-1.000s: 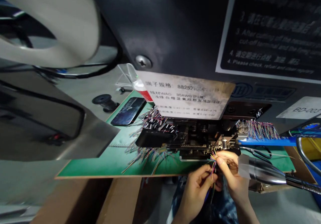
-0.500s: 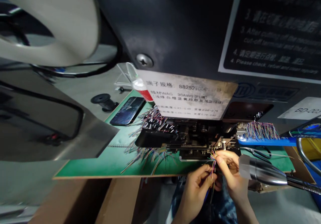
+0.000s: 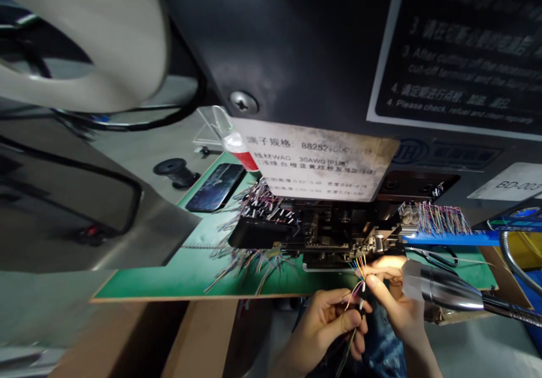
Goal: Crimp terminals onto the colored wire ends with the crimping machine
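Observation:
My right hand point(image 3: 387, 293) pinches a fan of thin coloured wires point(image 3: 359, 271) between thumb and forefinger. The wire ends spread upward, just below the metal parts of the crimping machine point(image 3: 339, 237). My left hand point(image 3: 328, 321) is closed round the lower part of the same bundle, where a short white piece shows near the fingertips. From there a darker length of cable point(image 3: 348, 350) hangs down. A lamp head point(image 3: 444, 289) on a flexible neck shines on my right hand from the side.
Several loose wire bundles point(image 3: 265, 203) lie left of the machine on the green board point(image 3: 152, 282), near a phone point(image 3: 215, 187). At the right sit a blue tray point(image 3: 457, 238) of wires and scissors point(image 3: 442, 256). A metal panel point(image 3: 156, 242) juts in from the left.
My left hand has moved slightly down and left, and its fingers have shifted along the bundle. The wire ends are more fanned out. My right hand has moved slightly down.

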Motion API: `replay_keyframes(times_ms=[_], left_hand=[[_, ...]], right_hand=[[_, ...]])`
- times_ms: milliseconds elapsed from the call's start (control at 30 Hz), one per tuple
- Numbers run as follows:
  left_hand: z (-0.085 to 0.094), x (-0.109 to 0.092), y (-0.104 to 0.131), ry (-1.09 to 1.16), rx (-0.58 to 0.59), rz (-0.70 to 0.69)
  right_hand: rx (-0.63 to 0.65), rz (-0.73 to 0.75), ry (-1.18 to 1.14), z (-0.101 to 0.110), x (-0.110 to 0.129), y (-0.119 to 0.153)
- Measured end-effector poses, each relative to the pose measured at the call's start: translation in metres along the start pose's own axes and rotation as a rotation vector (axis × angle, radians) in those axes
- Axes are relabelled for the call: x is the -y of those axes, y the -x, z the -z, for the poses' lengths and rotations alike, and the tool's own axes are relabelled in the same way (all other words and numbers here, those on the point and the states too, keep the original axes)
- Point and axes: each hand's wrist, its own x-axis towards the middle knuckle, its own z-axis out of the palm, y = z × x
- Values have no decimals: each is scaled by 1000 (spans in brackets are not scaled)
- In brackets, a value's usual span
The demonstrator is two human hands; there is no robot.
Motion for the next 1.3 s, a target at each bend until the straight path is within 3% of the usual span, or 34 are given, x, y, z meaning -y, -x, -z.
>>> replay_keyframes(times_ms=[267, 500, 1300], left_hand=[[-7, -3, -4, -94, -110, -77], [-9, 5, -8, -235, -213, -211], [-10, 4, -6, -232, -230, -196]], right_hand=[[-25, -107, -6, -3, -6, 1], [-64, -79, 39, -9, -11, -1], [-93, -28, 123, -12, -4, -2]])
